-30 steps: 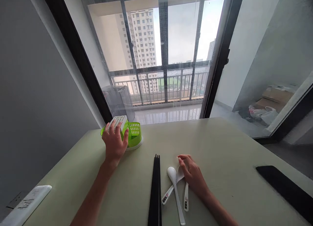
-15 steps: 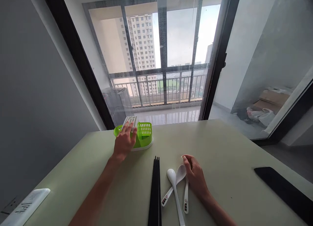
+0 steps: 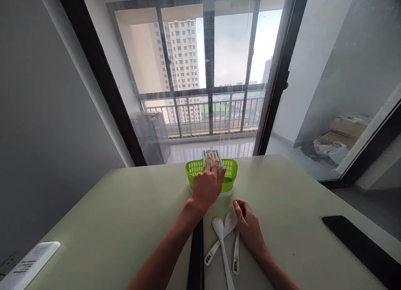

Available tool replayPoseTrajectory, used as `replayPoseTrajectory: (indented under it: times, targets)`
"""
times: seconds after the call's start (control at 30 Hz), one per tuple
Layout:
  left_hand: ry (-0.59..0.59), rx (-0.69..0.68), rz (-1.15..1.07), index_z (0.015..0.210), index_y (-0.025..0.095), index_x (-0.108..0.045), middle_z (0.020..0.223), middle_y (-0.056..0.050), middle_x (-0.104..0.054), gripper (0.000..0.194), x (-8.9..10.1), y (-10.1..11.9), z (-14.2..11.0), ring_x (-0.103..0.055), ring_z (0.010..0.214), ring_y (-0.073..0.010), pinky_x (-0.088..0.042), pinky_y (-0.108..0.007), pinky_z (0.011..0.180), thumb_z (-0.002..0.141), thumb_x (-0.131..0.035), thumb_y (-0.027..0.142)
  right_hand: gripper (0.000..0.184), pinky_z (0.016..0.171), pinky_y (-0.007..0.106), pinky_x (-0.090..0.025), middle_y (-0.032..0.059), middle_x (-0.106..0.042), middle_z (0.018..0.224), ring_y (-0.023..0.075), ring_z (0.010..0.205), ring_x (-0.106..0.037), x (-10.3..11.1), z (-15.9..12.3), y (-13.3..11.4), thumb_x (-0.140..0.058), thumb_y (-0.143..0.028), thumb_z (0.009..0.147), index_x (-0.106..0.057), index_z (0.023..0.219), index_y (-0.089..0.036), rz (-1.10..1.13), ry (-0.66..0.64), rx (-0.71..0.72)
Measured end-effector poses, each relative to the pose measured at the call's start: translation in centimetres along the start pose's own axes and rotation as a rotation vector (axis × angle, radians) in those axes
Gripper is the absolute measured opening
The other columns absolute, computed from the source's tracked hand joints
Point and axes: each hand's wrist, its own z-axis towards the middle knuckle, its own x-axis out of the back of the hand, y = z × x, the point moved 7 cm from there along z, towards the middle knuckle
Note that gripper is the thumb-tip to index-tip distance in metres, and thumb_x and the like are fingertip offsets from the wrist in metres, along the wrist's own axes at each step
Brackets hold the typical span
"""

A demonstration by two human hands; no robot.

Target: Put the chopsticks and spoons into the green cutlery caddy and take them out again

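My left hand [image 3: 208, 185] is closed on the white slotted top [image 3: 213, 154] of a green plastic cutlery holder [image 3: 230, 182], fingers over the slots and thumb at the right. The holder stands upright on a white base near the table's far edge. My right hand [image 3: 249, 221] is curled over the upper end of a white spoon [image 3: 236, 256], whose bowl it mostly hides. Just left of it, a long-handled white spoon [image 3: 223, 248] lies crossed over another white spoon [image 3: 230, 223]. Black chopsticks [image 3: 196, 256] lie further left, their tips hidden by my left forearm.
The pale green table [image 3: 131, 223] ends at a glass door. At the right edge lies a flat black object [image 3: 360, 248]. A white object with dark markings [image 3: 34, 263] lies at the left edge.
My left hand has shifted the cutlery holder rightward along the far edge, and it now stands beyond the chopsticks and spoons. My right hand stays almost where it was, with the spoons unmoved.
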Motion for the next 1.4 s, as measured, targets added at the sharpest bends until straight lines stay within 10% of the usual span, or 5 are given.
replayPoseTrajectory:
  times: [0.3, 0.5, 0.6, 0.8, 1.4]
  targets:
    - [0.055, -0.061, -0.091, 0.153, 0.03, -0.043, 0.159, -0.013, -0.042, 0.054, 1.1, -0.5, -0.8, -0.071, 0.104, -0.027, -0.058, -0.038, 0.077, 0.106, -0.024, 0.05, 0.043, 0.081, 0.035, -0.049, 0.0097, -0.074, 0.106, 0.0261, 0.095, -0.066, 0.3, 0.1, 0.3, -0.044, -0.057, 0.096, -0.065, 0.105, -0.021, 0.024, 0.027, -0.009]
    - [0.421, 0.061, -0.402, 0.133, 0.021, -0.053, 0.138, -0.014, -0.056, 0.038, 1.0, -9.1, -4.0, -0.064, 0.102, -0.0209, -0.051, -0.036, 0.09, 0.104, -0.033, 0.036, 0.045, 0.085, 0.035, -0.049, 0.0099, -0.073, 0.108, 0.0262, 0.099, -0.065, 1.0, 0.2, 1.1, -0.044, -0.059, 0.095, -0.065, 0.107, -0.02, 0.043, 0.07, -0.031]
    - [0.285, 0.353, -0.615, 0.099, 0.021, -0.056, 0.099, -0.006, -0.064, 0.029, -2.9, -15.2, -6.9, -0.059, 0.074, -0.017, -0.047, -0.029, 0.069, 0.1, -0.036, 0.041, 0.043, 0.088, 0.035, -0.049, 0.0096, -0.073, 0.11, 0.0264, 0.101, -0.066, 1.3, 0.7, 2.3, -0.047, -0.058, 0.093, -0.065, 0.106, -0.021, 0.075, 0.108, -0.052]
    - [0.029, 0.423, -0.754, 0.067, 0.024, -0.037, 0.056, 0.008, -0.029, 0.044, -6.6, -20.4, -11.3, -0.032, 0.05, -0.0113, -0.029, -0.023, 0.051, 0.09, -0.044, 0.061, 0.041, 0.085, 0.034, -0.051, 0.01, -0.075, 0.102, 0.0263, 0.096, -0.069, 1.7, 3.1, 4.1, -0.047, -0.056, 0.091, -0.065, 0.099, -0.02, 0.095, 0.159, -0.084]
    - [-0.116, 0.137, -0.365, 0.058, 0.021, -0.03, 0.055, 0.007, -0.024, 0.03, -7.5, -17.4, -13.0, -0.018, 0.056, -0.0122, -0.017, -0.029, 0.058, 0.081, -0.049, 0.027, 0.047, 0.055, 0.026, -0.029, -0.0056, -0.038, 0.056, 0.0148, 0.058, -0.037, 1.0, 5.2, 2.5, -0.043, -0.062, 0.089, -0.038, 0.061, -0.024, -0.105, 0.056, 0.1]
